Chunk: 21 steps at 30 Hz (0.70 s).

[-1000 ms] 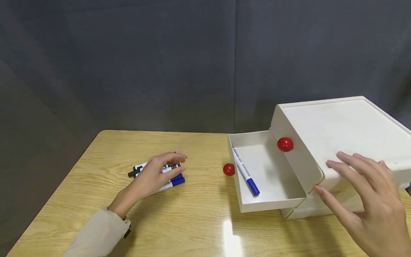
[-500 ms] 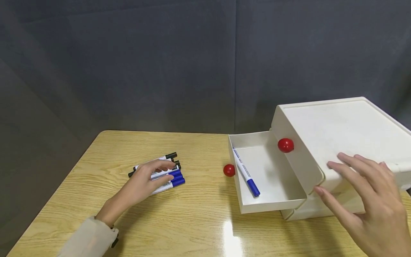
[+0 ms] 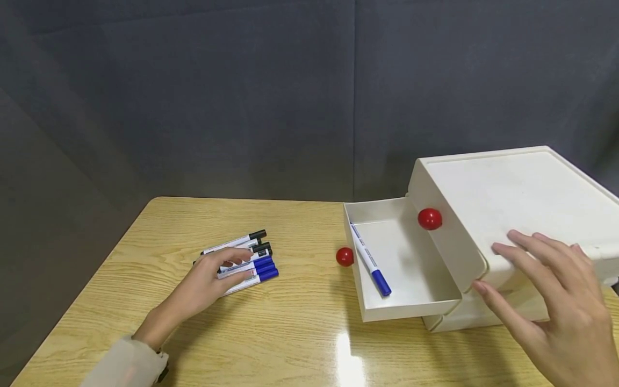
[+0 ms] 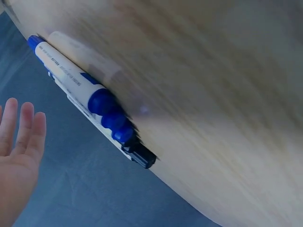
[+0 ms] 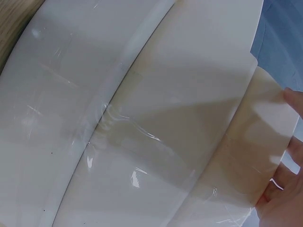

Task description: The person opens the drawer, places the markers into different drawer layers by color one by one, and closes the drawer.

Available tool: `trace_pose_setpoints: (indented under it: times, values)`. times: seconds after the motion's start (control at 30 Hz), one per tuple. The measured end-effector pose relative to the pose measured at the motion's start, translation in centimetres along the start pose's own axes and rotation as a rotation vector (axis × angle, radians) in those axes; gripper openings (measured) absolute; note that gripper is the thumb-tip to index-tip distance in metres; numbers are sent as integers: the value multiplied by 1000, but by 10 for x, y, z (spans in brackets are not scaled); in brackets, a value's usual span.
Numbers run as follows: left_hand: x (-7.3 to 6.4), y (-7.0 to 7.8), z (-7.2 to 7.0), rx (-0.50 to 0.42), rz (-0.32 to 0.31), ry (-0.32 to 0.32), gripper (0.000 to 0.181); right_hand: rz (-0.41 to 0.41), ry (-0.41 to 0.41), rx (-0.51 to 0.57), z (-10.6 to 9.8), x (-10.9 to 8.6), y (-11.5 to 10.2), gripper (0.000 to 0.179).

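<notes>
My left hand (image 3: 213,277) hovers over a row of whiteboard markers (image 3: 234,239), some with black caps and some with blue. Its fingers are relaxed with nothing between them, and it hides part of the row. The left wrist view shows the hand (image 4: 19,156) apart from the markers (image 4: 71,75). At the right, my right hand (image 3: 556,301) rests fingertips on the top edge of a white drawer unit (image 3: 527,188), thumb near its front corner. In the pulled-out lower drawer (image 3: 411,310) lies one blue-capped marker (image 3: 368,258), slanted along the front wall.
Two red round knobs stick out: one knob (image 3: 430,219) on the upper drawer front, another knob (image 3: 345,256) on the extended drawer. The wooden table (image 3: 290,333) lies beneath everything. A dark grey curtain (image 3: 242,97) hangs behind.
My left hand has moved left and slightly down across the markers, uncovering more of their caps. My right hand, the drawer and its marker stay put.
</notes>
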<state>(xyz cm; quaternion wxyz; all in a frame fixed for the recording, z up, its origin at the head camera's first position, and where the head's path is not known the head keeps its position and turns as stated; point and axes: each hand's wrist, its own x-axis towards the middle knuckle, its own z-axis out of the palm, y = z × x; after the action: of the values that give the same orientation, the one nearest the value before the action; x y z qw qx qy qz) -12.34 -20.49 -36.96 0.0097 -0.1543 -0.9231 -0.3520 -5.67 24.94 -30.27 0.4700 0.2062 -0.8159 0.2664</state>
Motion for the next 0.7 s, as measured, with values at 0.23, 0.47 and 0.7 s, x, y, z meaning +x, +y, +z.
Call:
trace_pose_setpoints:
  times: [0.23, 0.47, 0.7]
  values:
    - [-5, -6, -1, 7, -6, 1, 36, -1, 7, 6, 0, 1, 0, 66]
    - [-12, -10, -2, 21, 21, 16, 33, -1, -6, 5, 0, -1, 1, 66]
    - [-15, -15, -2, 42, 31, 39, 32, -5, 0, 6, 0, 0, 1, 66]
